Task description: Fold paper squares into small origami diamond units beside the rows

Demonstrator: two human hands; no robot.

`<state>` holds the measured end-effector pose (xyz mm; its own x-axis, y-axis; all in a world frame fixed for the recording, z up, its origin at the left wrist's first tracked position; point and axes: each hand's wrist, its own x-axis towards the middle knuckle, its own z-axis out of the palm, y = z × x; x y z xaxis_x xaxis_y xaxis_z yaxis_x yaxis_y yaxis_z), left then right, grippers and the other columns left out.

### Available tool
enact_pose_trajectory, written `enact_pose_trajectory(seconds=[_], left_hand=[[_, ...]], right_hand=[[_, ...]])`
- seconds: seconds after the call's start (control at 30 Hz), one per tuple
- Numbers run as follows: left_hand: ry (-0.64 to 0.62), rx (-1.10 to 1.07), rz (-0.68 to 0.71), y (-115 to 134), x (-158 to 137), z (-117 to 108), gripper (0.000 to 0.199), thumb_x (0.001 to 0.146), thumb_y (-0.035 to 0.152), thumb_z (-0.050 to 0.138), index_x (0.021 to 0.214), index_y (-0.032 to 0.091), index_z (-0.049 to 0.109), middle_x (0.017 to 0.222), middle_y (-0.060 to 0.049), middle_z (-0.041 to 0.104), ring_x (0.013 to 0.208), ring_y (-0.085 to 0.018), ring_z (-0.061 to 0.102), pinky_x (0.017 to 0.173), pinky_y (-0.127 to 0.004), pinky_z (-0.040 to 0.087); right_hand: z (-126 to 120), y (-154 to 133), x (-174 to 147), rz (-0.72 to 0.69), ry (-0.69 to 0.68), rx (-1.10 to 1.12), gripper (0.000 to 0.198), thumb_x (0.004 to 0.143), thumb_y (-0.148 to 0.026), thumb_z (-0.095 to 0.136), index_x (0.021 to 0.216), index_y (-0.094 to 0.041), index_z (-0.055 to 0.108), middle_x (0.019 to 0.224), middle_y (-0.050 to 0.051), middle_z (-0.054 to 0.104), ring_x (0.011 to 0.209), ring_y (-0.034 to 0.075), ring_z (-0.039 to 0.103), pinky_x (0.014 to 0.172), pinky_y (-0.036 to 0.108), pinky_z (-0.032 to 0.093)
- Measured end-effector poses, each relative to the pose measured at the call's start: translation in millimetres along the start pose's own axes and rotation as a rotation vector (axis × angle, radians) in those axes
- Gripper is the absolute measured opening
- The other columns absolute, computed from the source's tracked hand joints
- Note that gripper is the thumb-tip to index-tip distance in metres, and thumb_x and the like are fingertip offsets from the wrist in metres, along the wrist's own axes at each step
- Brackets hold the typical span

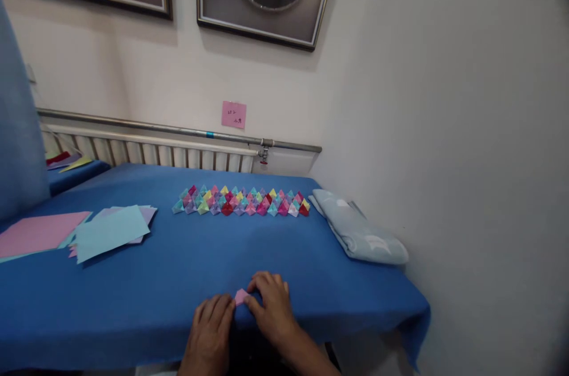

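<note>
A small folded piece of pink paper (240, 296) lies on the blue tablecloth near the table's front edge, between my two hands. My right hand (272, 308) has its thumb and forefinger closed on the right side of the paper. My left hand (210, 325) rests palm down on the cloth, fingers together and bent, with the fingertips at the paper's left edge. Whether the left thumb grips the paper from below is hidden. Farther back, several rows of folded paper pieces (251, 208) in many colours stand close together.
Loose sheets of light blue paper (113, 233) and pink paper (42, 230) lie at the left. A folded pale green cloth (355, 228) sits at the right against the wall. Behind the table (186, 269) run a radiator (178, 153) and a metal pipe (155, 127).
</note>
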<state>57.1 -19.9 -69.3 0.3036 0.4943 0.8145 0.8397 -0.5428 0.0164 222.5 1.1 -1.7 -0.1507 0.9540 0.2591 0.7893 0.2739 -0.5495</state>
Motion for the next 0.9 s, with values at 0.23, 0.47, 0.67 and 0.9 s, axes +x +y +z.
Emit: enact_pose_trajectory(seconds=[0.23,0.47,0.67,0.9], left_hand=[[-0.258,-0.295,-0.162,-9,21,-21,0.039,0.075,0.007,0.046,0.109,0.021,0.059,0.108,-0.009,0.066,0.098,-0.023,0.061,0.083,-0.039,0.049],[-0.625,-0.653,-0.382,-33,71,-21,0.016,0.079,0.019,0.044,0.074,0.02,0.059,0.072,-0.001,0.065,0.067,-0.017,0.06,0.064,-0.028,0.044],[-0.666,-0.925,-0.752,-64,122,5,0.014,0.07,0.031,0.054,0.073,0.019,0.062,0.068,0.0,0.065,0.067,-0.017,0.059,0.064,-0.027,0.045],[-0.574,-1.285,-1.138,-95,180,61,0.031,0.061,0.038,0.072,0.079,0.014,0.062,0.069,-0.001,0.062,0.062,-0.016,0.062,0.054,-0.027,0.05]], right_hand=[[2,-3,2,0.039,0.011,0.069,0.01,0.077,-0.022,0.07,0.077,-0.023,0.06,0.089,-0.001,0.067,0.091,0.02,0.054,0.079,0.033,0.033],[4,-9,6,0.038,-0.041,0.169,0.01,0.077,-0.015,0.067,0.075,-0.021,0.059,0.076,-0.003,0.064,0.08,0.016,0.054,0.076,0.03,0.034],[3,5,39,0.142,0.031,0.52,0.006,0.077,-0.02,0.062,0.075,-0.021,0.056,0.069,-0.004,0.056,0.065,0.012,0.051,0.062,0.023,0.039],[2,29,128,0.066,0.159,0.612,0.001,0.078,-0.021,0.056,0.077,-0.021,0.057,0.067,-0.005,0.055,0.059,0.01,0.05,0.056,0.02,0.04]])
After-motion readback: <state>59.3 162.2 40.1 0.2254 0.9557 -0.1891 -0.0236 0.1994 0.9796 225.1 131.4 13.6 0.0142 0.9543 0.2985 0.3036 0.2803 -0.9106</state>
